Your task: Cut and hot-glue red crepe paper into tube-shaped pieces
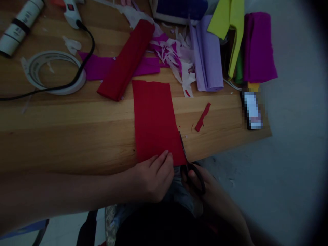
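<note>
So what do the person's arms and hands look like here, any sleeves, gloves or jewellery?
Both are bare. The left hand and its forearm show no sleeve, glove, ring or watch. The right hand is ungloved too; its forearm looks uncovered, though the dim picture makes it hard to be certain.

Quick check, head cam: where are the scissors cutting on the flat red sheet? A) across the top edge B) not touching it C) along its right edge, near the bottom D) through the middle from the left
C: the scissors in the right hand run up the right edge of the red sheet near its bottom corner, while the left hand pins the bottom edge.
</note>
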### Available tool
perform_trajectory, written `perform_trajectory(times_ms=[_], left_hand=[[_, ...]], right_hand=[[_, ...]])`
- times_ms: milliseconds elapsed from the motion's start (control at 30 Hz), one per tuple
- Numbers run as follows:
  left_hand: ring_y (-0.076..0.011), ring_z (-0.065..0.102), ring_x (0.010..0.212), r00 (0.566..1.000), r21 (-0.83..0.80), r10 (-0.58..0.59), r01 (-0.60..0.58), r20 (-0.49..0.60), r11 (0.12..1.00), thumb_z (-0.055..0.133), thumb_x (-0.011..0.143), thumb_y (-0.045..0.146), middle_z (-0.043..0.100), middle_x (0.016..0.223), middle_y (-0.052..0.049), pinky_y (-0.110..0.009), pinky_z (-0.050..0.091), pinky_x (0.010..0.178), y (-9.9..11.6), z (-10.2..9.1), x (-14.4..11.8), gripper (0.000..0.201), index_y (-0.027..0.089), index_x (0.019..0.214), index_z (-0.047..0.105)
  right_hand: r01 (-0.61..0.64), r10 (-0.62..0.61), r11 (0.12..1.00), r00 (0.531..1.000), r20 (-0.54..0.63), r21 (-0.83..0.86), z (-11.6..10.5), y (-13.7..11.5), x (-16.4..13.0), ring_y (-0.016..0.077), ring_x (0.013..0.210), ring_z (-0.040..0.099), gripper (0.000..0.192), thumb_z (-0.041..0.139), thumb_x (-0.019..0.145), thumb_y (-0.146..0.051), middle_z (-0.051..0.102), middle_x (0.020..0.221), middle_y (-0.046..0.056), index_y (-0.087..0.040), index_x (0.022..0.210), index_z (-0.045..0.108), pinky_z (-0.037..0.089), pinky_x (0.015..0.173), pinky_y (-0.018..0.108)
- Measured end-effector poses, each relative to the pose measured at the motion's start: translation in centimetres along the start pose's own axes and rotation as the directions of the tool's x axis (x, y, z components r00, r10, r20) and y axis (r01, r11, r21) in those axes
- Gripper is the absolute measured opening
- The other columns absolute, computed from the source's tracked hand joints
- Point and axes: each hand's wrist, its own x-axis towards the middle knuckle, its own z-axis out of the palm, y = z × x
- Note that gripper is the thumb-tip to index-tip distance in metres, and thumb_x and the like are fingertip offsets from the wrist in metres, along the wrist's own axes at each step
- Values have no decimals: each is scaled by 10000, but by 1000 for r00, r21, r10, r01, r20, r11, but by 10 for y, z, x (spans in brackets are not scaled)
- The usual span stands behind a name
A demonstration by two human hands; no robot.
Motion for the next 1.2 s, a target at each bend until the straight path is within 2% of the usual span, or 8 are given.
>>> perform_trajectory(times_ms=[167, 500, 700, 933, 1067, 1200], left_hand=[[-261, 704, 977, 1000, 23, 7, -7, -11, 1000, 384, 909, 95, 719, 1062, -185, -303, 606, 785, 0, -1, 1, 314, 7, 1013, 667], [-265, 729, 875, 989, -18, 32, -35, -145, 999, 351, 879, 69, 736, 985, -187, -298, 618, 654, 3, 10, -2, 335, 11, 941, 676], [-283, 708, 957, 998, -32, 20, -22, -58, 999, 371, 890, 82, 722, 1046, -193, -313, 614, 726, 3, 2, -1, 329, -2, 997, 670], [-265, 712, 951, 998, -30, 21, -23, -56, 999, 368, 890, 75, 724, 1034, -193, -300, 613, 728, 2, 2, 0, 324, 7, 978, 673], [-274, 722, 906, 992, -21, 35, -38, -120, 999, 362, 878, 69, 730, 996, -197, -308, 618, 688, 2, 5, -1, 327, -5, 954, 671], [-276, 706, 966, 998, -38, 23, -25, -54, 999, 369, 889, 83, 722, 1041, -193, -310, 612, 740, 3, 3, -1, 325, 0, 991, 666]], right_hand=[[-9, 8, 1000, 1000, 7, 29, -1, -1, 1, 91, 531, 414, 513, 466, 836, -691, 476, 633, -12, -185, 758, 511, 370, 496, 214], [12, -13, 1000, 999, -37, -19, -3, -4, 4, 91, 480, 429, 546, 454, 824, -714, 494, 580, -8, -190, 677, 500, 327, 426, 205], [-21, 19, 999, 996, -89, -26, 0, -2, 4, 94, 478, 411, 543, 473, 806, -724, 486, 570, -13, -192, 708, 518, 324, 421, 203], [-34, 35, 999, 994, -106, 16, 0, 3, 6, 95, 505, 418, 525, 512, 801, -703, 481, 567, -18, -186, 709, 521, 359, 468, 202], [-41, 43, 999, 996, -82, 27, -1, 3, 7, 84, 505, 392, 536, 530, 788, -704, 464, 567, -24, -179, 683, 492, 325, 466, 204], [-63, 69, 996, 994, -83, 70, 0, 2, 8, 83, 499, 384, 559, 535, 756, -735, 445, 568, -29, -184, 686, 469, 293, 444, 200]])
